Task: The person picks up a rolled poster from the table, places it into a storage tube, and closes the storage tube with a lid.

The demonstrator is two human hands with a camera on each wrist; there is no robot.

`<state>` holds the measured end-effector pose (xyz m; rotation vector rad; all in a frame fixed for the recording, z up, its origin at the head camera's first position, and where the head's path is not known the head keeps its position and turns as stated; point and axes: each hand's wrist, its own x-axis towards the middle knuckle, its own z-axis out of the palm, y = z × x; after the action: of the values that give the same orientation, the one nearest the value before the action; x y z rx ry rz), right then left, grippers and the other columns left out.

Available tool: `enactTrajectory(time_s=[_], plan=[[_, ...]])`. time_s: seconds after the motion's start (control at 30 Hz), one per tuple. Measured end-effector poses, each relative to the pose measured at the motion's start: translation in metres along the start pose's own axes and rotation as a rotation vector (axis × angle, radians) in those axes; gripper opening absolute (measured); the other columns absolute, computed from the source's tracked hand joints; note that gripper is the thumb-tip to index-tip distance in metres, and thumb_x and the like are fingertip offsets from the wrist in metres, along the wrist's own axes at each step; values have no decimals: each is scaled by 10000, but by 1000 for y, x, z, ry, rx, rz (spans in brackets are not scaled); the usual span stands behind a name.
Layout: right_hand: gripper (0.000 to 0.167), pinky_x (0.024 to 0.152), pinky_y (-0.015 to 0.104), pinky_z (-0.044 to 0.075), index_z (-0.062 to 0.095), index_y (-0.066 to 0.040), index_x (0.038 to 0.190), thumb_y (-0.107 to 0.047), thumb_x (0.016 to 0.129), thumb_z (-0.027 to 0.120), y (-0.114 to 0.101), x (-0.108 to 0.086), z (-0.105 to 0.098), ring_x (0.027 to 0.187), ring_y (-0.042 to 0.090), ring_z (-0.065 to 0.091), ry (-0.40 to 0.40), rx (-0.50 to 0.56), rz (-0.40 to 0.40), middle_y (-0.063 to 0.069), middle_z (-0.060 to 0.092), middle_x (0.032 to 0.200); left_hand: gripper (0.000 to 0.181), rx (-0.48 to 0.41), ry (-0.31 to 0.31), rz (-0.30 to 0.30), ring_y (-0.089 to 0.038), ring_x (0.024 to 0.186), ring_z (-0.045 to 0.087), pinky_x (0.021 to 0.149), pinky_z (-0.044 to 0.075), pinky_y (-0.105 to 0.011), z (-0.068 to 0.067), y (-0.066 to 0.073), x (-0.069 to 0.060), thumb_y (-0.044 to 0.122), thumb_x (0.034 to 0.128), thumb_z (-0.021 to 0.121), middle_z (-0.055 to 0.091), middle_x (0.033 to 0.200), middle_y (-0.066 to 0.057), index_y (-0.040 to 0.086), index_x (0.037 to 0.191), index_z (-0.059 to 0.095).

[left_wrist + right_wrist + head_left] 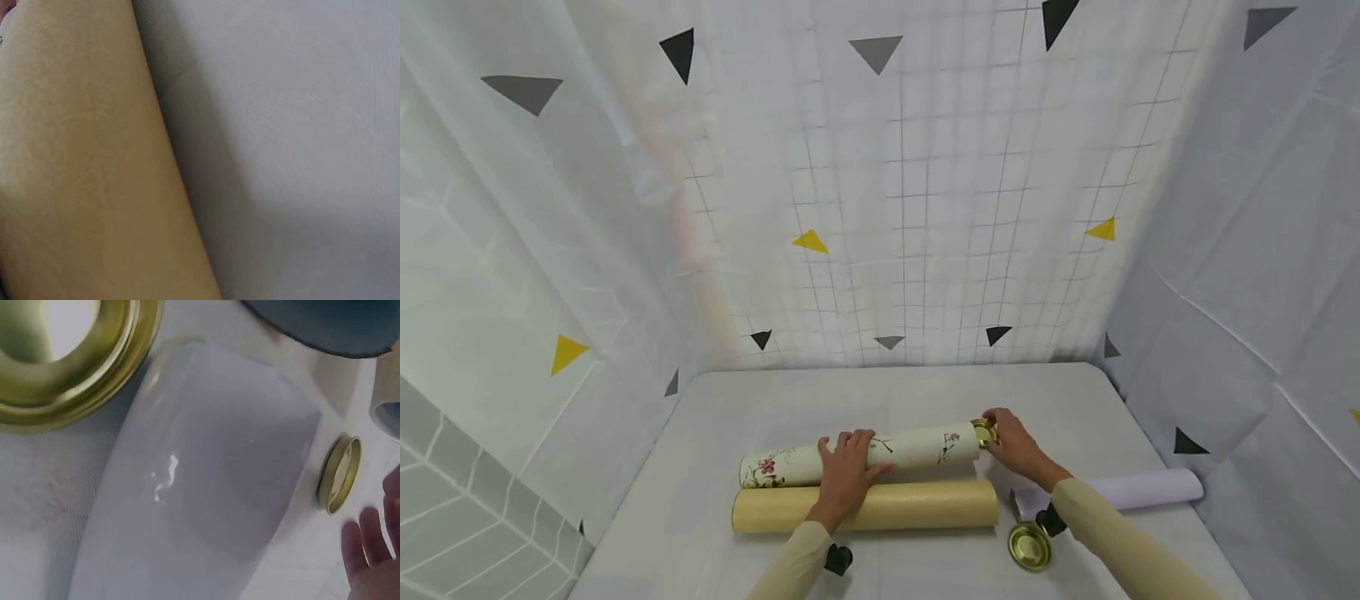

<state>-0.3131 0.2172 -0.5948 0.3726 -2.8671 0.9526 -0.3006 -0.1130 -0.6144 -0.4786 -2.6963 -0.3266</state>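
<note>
My left hand (845,475) holds the left half of a white paper roll with pink flowers (910,450), fingers over its far side and thumb at its near side. A tan roll (932,506) lies in front of it, under my left wrist. By the floral roll's right end is a gold round lid (982,432), standing on edge in the right wrist view. My right hand (1015,443) is at this lid; the right wrist view shows a small gap between its loosely extended fingers (353,540) and the lid (339,475).
A lavender roll (1157,488) lies at the right, partly behind my right forearm. In front of its near end a second gold lid (1029,547) lies flat on the white table (715,417). Patterned white curtains (947,250) surround the table's back and sides.
</note>
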Motion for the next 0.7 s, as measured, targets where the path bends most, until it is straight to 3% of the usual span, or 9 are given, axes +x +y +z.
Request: enactTrajectory(time_s=[0.1,0.2,0.33,0.47,0.7], plan=[[484,891,598,495,529,82,1334,10,884,692,1,0,2,1125,462,551,77,-135,-47,287,563,1261,702,9,-4,-3,-242,1181,604,1053,371,-649,0,-1,0,678,832,652,693,1286,2,184,1329,617],[584,886,686,488,544,14,1374,22,820,730,3,1,6,1158,533,533,93,-238,-80,280,539,1360,707,3,14,2,-247,1170,604,1044,365,-652,4,-2,0,682,829,651,693,1273,-2,176,1321,618],[728,926,734,470,492,-30,1470,-9,798,768,2,0,11,1263,579,489,-18,-305,-84,250,459,1529,722,-7,33,6,-253,1156,613,1029,361,-653,7,-3,-1,691,824,646,700,1255,-14,163,1316,621],[752,1033,744,409,470,9,1488,-56,810,788,-3,-5,14,1376,584,408,-131,-283,-53,247,397,1599,724,3,25,6,-247,1157,615,1027,370,-650,7,-3,-1,696,821,642,703,1261,-6,168,1316,622],[593,1011,738,425,534,21,1385,-84,845,757,-8,-7,16,1337,570,431,-134,-282,-59,243,426,1539,741,0,-11,-10,-254,1189,605,1052,361,-662,3,-1,2,703,823,633,695,1299,-9,168,1335,614]])
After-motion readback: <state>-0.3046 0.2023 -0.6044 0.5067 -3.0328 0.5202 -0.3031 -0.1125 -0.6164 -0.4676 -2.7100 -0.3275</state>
